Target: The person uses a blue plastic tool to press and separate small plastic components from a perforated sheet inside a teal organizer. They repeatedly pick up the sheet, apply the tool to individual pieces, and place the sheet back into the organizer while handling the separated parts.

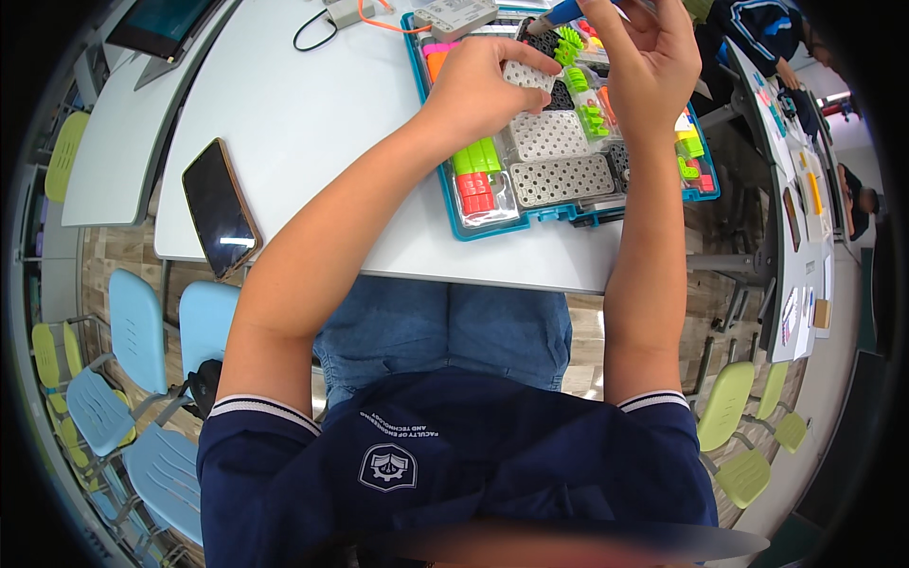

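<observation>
My left hand (488, 87) reaches over a teal-edged parts case (488, 230), its thumb and finger closed about a grey perforated plate (530, 76). How firmly it grips is hard to see. At the top edge, a blue-handled tool (565, 12) points left from the fingers of my right hand (655, 62), which are partly cut off by the frame. The tool's tip is by a black perforated piece (542, 38). Bright green gears (568, 44) lie between my hands. Two more grey perforated plates (563, 180) sit in the case nearer me.
A phone (222, 208) lies on the white table (312, 123) at left. Behind are a grey box (456, 14) and an orange cable (398, 28). Blue chairs (137, 327) stand at left, green chairs (727, 407) at right. Another person (757, 33) is at the right-hand table.
</observation>
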`<state>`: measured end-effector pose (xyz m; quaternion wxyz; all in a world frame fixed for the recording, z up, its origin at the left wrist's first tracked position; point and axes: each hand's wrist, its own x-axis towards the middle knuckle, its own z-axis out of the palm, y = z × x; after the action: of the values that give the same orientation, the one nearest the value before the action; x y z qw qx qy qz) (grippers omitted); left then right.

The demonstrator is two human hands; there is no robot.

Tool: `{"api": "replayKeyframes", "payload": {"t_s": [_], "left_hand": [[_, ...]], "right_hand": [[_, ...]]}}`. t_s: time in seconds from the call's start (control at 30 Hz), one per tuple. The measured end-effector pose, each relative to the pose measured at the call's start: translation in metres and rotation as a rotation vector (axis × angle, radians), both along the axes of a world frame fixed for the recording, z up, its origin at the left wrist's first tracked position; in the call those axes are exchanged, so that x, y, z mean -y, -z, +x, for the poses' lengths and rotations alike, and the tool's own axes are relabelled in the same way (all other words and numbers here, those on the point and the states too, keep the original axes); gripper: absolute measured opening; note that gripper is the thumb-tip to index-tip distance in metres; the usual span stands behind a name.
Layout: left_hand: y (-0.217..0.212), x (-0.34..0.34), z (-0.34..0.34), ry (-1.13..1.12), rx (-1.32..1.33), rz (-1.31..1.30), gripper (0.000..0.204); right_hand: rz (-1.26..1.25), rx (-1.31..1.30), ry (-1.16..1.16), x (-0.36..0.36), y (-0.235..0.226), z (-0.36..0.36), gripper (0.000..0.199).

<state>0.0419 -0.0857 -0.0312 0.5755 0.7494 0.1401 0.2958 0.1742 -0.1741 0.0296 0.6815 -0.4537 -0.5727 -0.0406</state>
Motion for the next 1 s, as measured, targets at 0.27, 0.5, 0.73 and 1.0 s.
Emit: {"api": "replayKeyframes", "payload": {"t_s": [0.27,0.5,0.73,1.0], "left_hand": [[-0.004,-0.001,0.001,-0.051,-0.017,0.013,0.033],[-0.011,0.001,-0.003,-0.037,-0.071,0.048,0.032],[-0.017,0.003,-0.007,-0.028,-0.034,-0.067,0.032],[-0.02,0.002,-0.009,-0.078,0.061,-0.147,0.034]], "right_hand": [[-0.032,0.047,0.036,0.0,0.004,-0.003,0.063],[0.089,-0.039,-0.002,0.004,-0.004,-0.009,0.071],[0.142,-0.216,0.102,0.012,-0.02,0.01,0.053],[-0.349,-0.079,0.113,0.01,-0.005,0.019,0.053]]}}
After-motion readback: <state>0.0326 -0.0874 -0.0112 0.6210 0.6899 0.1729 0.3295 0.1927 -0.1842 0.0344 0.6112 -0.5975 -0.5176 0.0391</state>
